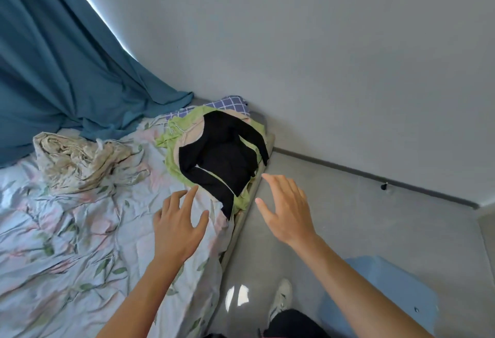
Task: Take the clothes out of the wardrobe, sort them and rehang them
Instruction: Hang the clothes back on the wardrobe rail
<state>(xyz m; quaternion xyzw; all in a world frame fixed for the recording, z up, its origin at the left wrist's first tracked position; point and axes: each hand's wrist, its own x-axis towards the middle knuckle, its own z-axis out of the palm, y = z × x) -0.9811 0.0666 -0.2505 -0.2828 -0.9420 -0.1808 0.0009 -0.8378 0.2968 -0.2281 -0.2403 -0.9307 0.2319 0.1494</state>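
1. Head view, progress: a pile of clothes point(214, 150) is seen on the bed point(67, 230), near its edge and close to the wall corner. A black long-sleeved top point(219, 158) lies uppermost, over a green garment point(174, 161) and a beige one; a checked blue piece point(230, 103) shows behind. Removal from the wardrobe is judged at least partly done. No wardrobe and no hangers are in view, so sorting and rehanging are judged still to be done.

2. Head view, hands: the left hand point(178, 225) is held over the sheet just beside the black sleeve, fingers spread and straight, nothing gripped. The right hand point(288, 212) is held beyond the bed edge, above the floor, fingers likewise spread, nothing gripped.

3. Head view, writing: no brand, label or legible text can be made out on any garment, the crumpled bedding point(80, 161) or the curtain point(59, 56).
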